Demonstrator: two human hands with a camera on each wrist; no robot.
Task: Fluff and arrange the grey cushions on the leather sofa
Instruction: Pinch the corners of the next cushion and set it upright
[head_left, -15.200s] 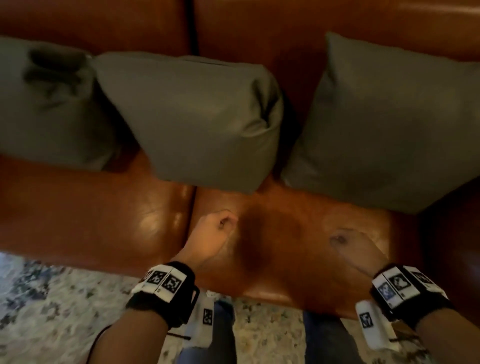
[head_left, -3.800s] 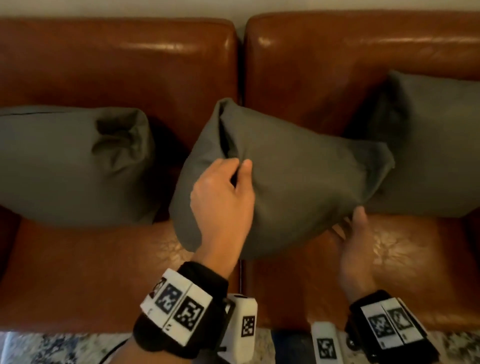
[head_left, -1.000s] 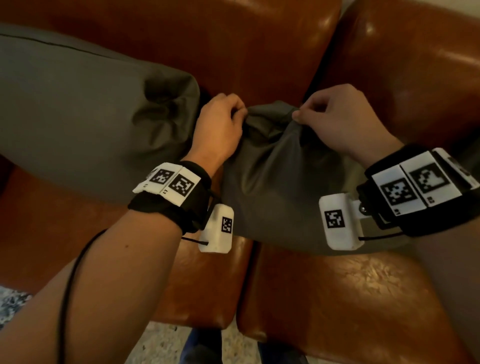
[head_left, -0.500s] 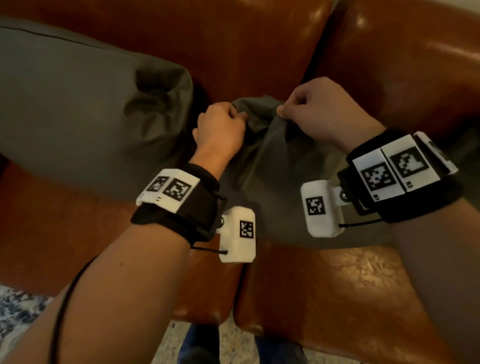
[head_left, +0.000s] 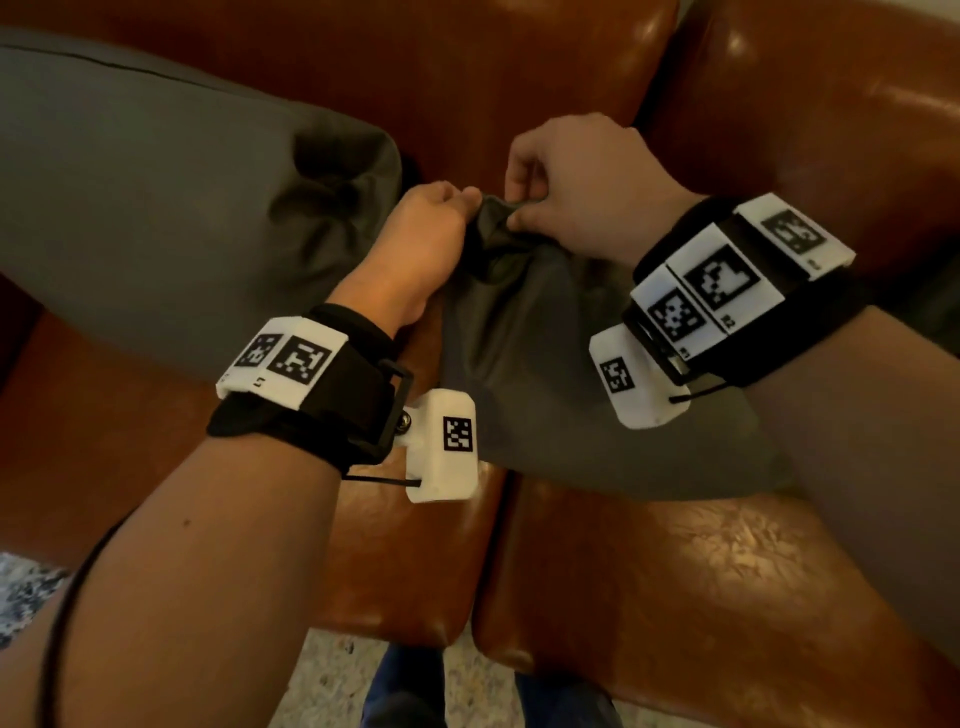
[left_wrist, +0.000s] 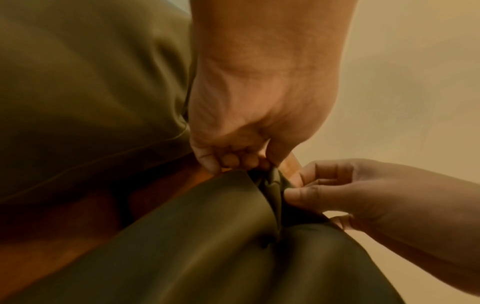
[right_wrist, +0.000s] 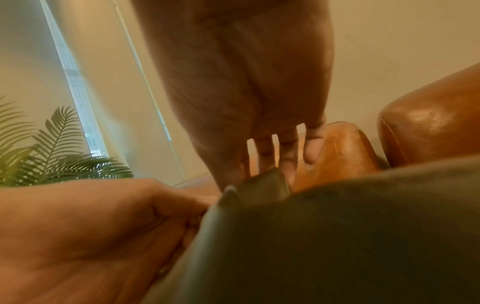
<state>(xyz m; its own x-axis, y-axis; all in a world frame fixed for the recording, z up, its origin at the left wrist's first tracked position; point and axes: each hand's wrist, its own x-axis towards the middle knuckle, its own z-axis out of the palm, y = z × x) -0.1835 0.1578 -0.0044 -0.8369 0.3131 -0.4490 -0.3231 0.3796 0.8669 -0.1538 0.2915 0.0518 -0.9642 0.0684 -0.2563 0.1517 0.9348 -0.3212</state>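
Observation:
The middle grey cushion (head_left: 545, 374) leans against the brown leather sofa (head_left: 597, 571) at the seam between two seats. My left hand (head_left: 467, 200) and right hand (head_left: 519, 208) both pinch its bunched top corner, almost touching each other. In the left wrist view the left hand (left_wrist: 233, 162) grips the fabric fold from above, while the right hand (left_wrist: 293, 191) pinches it from the right. The right wrist view shows the cushion corner (right_wrist: 262, 185) sticking up between the two hands. A second grey cushion (head_left: 156, 208) lies to the left with a dented corner.
The sofa backrest (head_left: 519, 67) rises right behind the hands. A sliver of a third grey cushion (head_left: 930, 306) shows at the right edge. Patterned rug (head_left: 21, 592) lies in front of the sofa. A palm plant (right_wrist: 52, 154) and a window stand to the left.
Both hands have drawn closer together on the middle cushion's top corner, gathering the fabric into a tighter bunch. The left cushion has not moved.

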